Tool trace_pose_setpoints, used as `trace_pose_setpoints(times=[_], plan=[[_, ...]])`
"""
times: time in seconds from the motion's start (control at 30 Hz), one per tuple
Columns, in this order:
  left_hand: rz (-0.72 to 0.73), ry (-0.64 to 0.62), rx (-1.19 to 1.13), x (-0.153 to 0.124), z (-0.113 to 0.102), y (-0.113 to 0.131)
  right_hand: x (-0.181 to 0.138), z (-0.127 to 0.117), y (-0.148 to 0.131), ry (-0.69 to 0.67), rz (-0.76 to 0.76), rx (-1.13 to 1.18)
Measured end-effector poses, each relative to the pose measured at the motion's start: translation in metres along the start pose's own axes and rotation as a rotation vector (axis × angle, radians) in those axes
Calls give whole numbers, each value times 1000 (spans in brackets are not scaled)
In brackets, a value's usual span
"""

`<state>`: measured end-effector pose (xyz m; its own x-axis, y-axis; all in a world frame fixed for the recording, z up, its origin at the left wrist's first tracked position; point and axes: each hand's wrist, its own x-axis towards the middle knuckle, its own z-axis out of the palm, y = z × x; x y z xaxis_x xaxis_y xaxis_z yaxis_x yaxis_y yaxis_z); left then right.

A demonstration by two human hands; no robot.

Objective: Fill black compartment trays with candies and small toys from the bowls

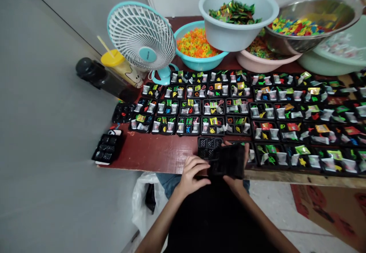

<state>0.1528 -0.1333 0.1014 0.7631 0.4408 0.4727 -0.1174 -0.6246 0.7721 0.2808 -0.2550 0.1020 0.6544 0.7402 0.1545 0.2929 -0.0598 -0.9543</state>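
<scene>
Trays of black plastic (228, 161), blurred and apparently stacked, sit in the right hand (236, 185), which grips them along their right side at the table's near edge. The left hand (194, 171) is loosely spread, thumb apart from the fingers, just beside their left edge; I cannot tell whether it touches them. Just beyond lies 1 unfilled tray (210, 148), its patterned compartment floors showing, flat on the dark red table (160, 148).

Rows of filled trays (230, 130) cover much of the tabletop, their compartments holding white-wrapped pieces, small coloured plastic shapes and shiny packets. Another tray stack (107, 148) rests at the table's left end.

Behind the rows are 4 plastic basins and 1 metal bowl. The turquoise basin (197, 63) holds orange and yellow bits; the blue-grey basin (231, 37), set higher, holds green packets. The pink basin (263, 65) has mixed pieces, partly hidden. The steel bowl (294, 45) contains yellow, red and blue shapes, and the pale green basin (323, 64) holds whitish wrapped items. A yellow-lidded cup (126, 70) with a straw stands beside a dark bottle (100, 77).
</scene>
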Motion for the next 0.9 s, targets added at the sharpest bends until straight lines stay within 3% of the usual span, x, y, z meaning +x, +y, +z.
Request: trace_pose_setpoints(times=[0.17,0.33,0.47,0.57,0.63,0.73,0.8,0.9], plan=[[-89,1,-99,-3,-9,24,6,22,-22,-54,24,308],[-243,17,-162,-6,-19,31,9,32,-20,-138,23,342],[-316,238,-101,-17,-32,22,7,39,-20,-155,46,292],[-368,338,158,-34,-52,4,6,41,-19,-107,55,293],[-364,270,399,-50,-68,-12,7,40,-17,-64,66,293],[-344,67,637,-71,-85,-32,8,35,-14,-28,79,287],[-342,-38,688,-78,-87,-41,9,32,-11,-24,79,288],[-335,-89,701,-75,-78,-49,7,31,-6,-22,71,252]])
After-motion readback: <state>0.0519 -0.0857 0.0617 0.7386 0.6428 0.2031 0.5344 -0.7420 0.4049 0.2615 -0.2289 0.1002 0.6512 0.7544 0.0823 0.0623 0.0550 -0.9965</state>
